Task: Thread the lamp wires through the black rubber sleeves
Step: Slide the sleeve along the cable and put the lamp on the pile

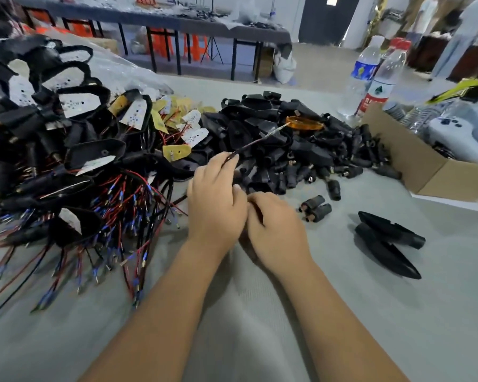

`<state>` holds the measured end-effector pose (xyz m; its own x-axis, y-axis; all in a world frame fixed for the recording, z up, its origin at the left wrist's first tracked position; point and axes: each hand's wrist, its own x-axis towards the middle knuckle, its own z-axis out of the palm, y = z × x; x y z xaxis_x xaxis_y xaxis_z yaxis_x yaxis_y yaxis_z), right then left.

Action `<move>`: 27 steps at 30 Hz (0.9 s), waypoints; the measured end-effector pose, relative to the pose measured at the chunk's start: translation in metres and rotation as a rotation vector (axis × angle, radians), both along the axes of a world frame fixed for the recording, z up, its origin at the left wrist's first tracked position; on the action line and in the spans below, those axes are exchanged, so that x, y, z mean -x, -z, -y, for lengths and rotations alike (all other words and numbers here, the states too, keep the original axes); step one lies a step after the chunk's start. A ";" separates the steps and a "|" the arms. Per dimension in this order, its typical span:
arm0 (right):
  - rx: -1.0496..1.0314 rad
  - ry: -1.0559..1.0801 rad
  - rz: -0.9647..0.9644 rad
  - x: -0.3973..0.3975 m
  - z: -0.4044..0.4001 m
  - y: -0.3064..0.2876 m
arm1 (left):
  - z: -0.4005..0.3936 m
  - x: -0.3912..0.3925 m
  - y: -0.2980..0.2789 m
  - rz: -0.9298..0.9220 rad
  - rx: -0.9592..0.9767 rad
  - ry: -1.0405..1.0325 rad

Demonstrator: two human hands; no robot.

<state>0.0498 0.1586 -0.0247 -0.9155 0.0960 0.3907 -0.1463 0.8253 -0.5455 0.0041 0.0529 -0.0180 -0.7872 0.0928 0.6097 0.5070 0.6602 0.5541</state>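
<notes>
The lamp wires [255,143] ran up and to the right from the left hand [216,199], whose fingertips pinched them near the lower end, to an amber lens [305,123] held above the pile of black rubber sleeves [276,150]. The right hand [276,230] sat just beside the left, touching it, its fingers curled around a dark piece (most of it hidden in the fist, so I could not tell whether it was a sleeve).

The sleeve pile lay on the grey table [260,312] just beyond both hands. Two loose short black connectors [315,208] lay right of the right hand, and two long black lamp housings [388,241] lay crossed farther right.

To the left spread a heap of assembled lamps [53,139] with white and yellow circuit boards showing, their red and black leads [116,216] with blue terminals fanned across the table toward the person.

At the right edge stood an open cardboard box [414,164] holding pale wrapped items, blurred. Behind it stood two clear plastic water bottles [375,78], both upright.
</notes>
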 end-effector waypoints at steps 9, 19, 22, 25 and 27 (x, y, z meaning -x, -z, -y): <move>1.222 -0.031 0.071 -0.001 -0.008 -0.017 | -0.017 -0.012 0.002 -0.047 -0.026 0.404; 1.288 -0.040 0.081 0.002 -0.011 -0.016 | -0.013 -0.014 0.004 0.187 -0.221 0.475; 1.343 0.085 -0.059 0.005 -0.017 -0.013 | -0.007 -0.010 0.005 0.119 -0.049 0.327; 1.369 0.190 -0.186 0.010 -0.025 -0.010 | 0.000 -0.007 0.006 0.126 0.062 0.244; 1.438 0.157 -0.205 0.014 -0.025 -0.009 | 0.002 -0.007 0.006 0.136 0.105 0.181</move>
